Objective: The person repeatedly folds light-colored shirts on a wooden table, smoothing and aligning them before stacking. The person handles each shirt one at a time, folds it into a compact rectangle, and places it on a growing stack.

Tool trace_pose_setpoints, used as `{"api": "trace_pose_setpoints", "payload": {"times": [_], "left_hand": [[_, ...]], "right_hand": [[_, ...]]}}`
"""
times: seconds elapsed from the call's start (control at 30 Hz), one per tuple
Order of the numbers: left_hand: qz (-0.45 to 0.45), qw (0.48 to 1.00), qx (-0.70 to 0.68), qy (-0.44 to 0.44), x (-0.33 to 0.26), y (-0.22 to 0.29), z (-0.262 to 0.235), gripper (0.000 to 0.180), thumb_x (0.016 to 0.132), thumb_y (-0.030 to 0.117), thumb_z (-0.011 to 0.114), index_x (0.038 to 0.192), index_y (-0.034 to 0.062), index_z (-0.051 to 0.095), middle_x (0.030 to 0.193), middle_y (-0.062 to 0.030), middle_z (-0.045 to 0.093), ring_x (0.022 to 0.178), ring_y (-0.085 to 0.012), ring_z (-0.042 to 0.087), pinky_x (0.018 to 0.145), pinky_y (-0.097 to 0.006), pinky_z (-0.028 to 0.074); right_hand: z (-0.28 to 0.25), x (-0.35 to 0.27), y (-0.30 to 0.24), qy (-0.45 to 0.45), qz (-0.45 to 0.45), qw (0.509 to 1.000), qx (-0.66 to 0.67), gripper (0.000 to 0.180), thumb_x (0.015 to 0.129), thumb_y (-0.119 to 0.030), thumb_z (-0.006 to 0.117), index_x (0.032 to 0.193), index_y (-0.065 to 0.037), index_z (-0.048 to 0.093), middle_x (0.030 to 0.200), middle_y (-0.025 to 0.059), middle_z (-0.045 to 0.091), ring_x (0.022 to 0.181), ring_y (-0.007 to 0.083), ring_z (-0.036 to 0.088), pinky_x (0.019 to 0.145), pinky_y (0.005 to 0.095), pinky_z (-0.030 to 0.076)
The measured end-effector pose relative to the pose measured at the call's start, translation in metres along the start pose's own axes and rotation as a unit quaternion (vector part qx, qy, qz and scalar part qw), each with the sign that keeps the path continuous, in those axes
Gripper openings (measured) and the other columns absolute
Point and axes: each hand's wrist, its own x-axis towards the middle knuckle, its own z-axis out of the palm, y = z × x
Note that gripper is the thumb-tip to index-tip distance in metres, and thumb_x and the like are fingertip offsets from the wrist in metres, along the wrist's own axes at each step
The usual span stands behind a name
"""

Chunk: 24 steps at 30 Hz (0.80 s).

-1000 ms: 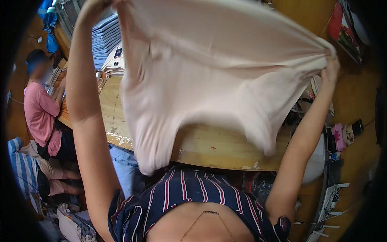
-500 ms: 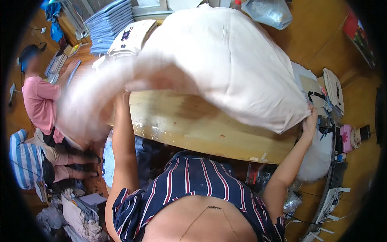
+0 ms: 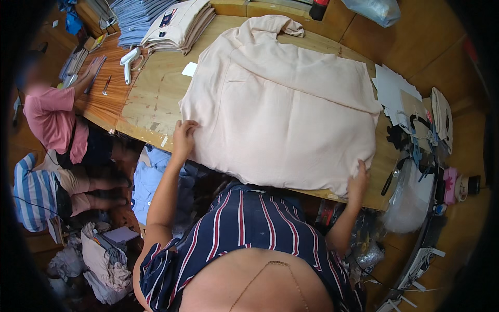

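A pale pink, long-cut shirt (image 3: 291,119) lies spread over the wooden table (image 3: 156,112), its hem toward me and one sleeve folded at the far end. A crease runs across its upper part. My left hand (image 3: 184,139) has its fingers curled on the shirt's left edge near the table front. At the near right corner, my right hand (image 3: 358,181) grips the shirt's other edge. Part of each hand's fingertips is hard to make out against the cloth.
Folded cream shirts (image 3: 179,28) and a blue stack (image 3: 138,23) stand at the far left, beside a white handheld tool (image 3: 129,65). Papers (image 3: 395,91) and dark straps lie at right. A co-worker in a pink top (image 3: 52,114) stands at left. Clothes are heaped on the floor.
The shirt was billowing in the air, its left part blurred; now it lies flat on the table. Both hands have come down and nearer to me, the right also leftward.
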Motion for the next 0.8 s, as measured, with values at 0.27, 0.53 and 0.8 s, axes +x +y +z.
{"api": "trace_pose_setpoints", "payload": {"times": [0.27,0.53,0.8], "left_hand": [[-0.054,0.958,0.27,0.085,-0.018,0.009,-0.022,0.04,0.071,0.023,0.061,0.11,0.017,0.05,0.124,-0.0096,0.036,0.108,-0.0299,0.04,0.088,-0.046,0.032],[-0.077,0.951,0.294,-0.054,0.018,-0.004,0.013,0.047,0.083,0.035,0.042,0.127,0.0231,0.033,0.134,-0.0068,0.025,0.124,-0.0282,0.021,0.095,-0.055,0.016],[-0.1,0.925,0.333,-0.151,0.145,-0.083,-0.011,0.044,0.088,0.036,0.03,0.129,0.0189,0.03,0.138,-0.0023,0.019,0.126,-0.0226,0.018,0.097,-0.054,0.015]], "right_hand": [[-0.086,-0.019,0.051,0.026,0.182,0.961,-0.207,0.034,0.073,0.001,0.049,0.106,-0.004,0.052,0.102,0.0205,0.053,0.097,0.0311,0.051,0.081,0.0344,0.041],[-0.009,0.002,0.052,0.035,-0.043,0.992,-0.115,0.045,0.069,-0.007,0.062,0.112,-0.014,0.051,0.108,0.0159,0.044,0.097,0.0326,0.046,0.085,0.0365,0.038],[-0.034,0.028,0.036,-0.075,0.067,0.982,-0.161,0.033,0.069,-0.013,0.06,0.101,-0.014,0.058,0.096,0.0163,0.054,0.093,0.032,0.051,0.08,0.0372,0.041]]}}
